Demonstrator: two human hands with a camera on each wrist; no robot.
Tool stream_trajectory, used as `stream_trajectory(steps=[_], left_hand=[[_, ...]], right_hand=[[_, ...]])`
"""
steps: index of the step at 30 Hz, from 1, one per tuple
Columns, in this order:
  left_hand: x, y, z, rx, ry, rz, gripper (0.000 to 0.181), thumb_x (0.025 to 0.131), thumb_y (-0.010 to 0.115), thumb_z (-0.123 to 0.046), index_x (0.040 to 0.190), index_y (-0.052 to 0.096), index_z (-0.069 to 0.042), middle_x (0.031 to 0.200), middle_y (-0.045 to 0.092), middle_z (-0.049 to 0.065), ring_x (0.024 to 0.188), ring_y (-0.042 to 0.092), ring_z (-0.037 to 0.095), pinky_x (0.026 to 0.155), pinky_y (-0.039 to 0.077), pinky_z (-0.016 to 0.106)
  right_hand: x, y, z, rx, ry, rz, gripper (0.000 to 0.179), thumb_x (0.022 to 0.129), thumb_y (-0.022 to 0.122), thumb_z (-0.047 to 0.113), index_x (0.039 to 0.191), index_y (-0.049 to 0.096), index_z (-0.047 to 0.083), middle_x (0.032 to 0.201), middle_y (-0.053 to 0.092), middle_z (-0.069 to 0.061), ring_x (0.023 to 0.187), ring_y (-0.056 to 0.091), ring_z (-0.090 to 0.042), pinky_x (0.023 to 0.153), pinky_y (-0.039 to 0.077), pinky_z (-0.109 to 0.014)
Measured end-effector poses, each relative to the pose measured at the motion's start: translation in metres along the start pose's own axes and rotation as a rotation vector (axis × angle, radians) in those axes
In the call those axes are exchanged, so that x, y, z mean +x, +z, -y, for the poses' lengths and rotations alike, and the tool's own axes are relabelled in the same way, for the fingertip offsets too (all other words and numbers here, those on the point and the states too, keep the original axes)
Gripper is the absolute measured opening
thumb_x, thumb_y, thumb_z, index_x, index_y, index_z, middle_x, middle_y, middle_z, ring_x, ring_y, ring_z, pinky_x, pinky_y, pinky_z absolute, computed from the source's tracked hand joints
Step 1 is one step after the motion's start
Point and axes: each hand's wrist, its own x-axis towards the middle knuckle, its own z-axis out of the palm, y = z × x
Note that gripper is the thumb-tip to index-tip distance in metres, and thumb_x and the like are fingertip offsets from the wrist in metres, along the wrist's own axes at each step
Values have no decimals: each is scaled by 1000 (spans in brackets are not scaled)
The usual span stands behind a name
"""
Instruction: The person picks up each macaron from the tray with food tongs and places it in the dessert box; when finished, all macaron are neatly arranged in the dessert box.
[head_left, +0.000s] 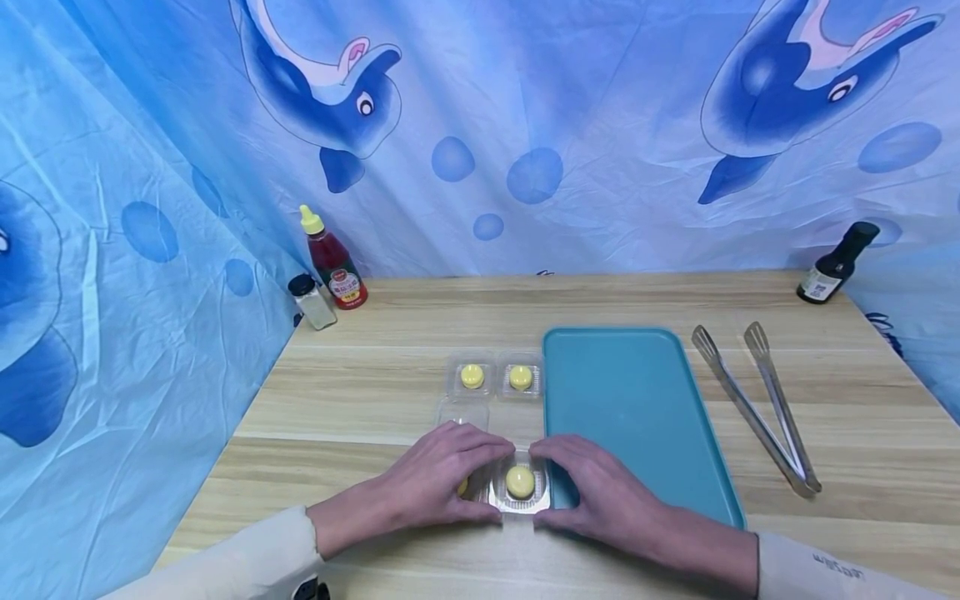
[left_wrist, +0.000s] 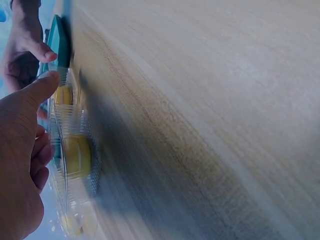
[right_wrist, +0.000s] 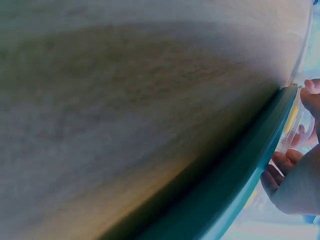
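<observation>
A clear plastic box (head_left: pixel 498 500) with a round yellow cake (head_left: pixel 520 482) inside sits at the tray's left edge, between both hands. My left hand (head_left: pixel 444 472) holds its left side, with thumb at the near edge and index finger at the far edge. From the other side my right hand (head_left: pixel 600 493) holds it the same way, above the tray's left rim. Under the left hand lies another clear box, mostly hidden, with a yellow cake (left_wrist: pixel 78 156) in it. Behind it stands a raised clear lid (head_left: pixel 461 411).
Two more clear boxes with yellow cakes (head_left: pixel 472 376) (head_left: pixel 521 377) stand behind. A teal tray (head_left: pixel 622 400) lies to the right, with metal tongs (head_left: pixel 757 408) beyond it. A red sauce bottle (head_left: pixel 337 271), a shaker (head_left: pixel 312 302) and a dark bottle (head_left: pixel 836 262) stand at the back.
</observation>
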Motion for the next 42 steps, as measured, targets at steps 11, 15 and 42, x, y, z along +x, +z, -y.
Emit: stream_trajectory(steps=[11,15,42], left_hand=[[0,-9,5,-50,-35,-7,88,79,84,-67,148,61,-17,147,62,-7,133,55,12,113,48,40],[0,-21,13,-94,-62,-54,82,86,83,-59,151,58,-16,151,61,-2,138,54,20,117,45,49],[-33,-29,95,-254,-232,-91,81,82,93,-34,150,58,-10,152,60,5,138,58,29,114,48,53]], right_hand=[[7,-7,-1,28,-80,-39,87,74,99,36,143,59,3,143,65,-11,132,61,-30,111,52,-50],[17,-15,1,41,-61,-46,85,79,96,39,146,57,3,146,63,-13,135,59,-33,112,51,-52],[96,9,0,120,37,57,77,80,96,23,144,61,-2,142,66,-16,130,63,-32,112,51,-48]])
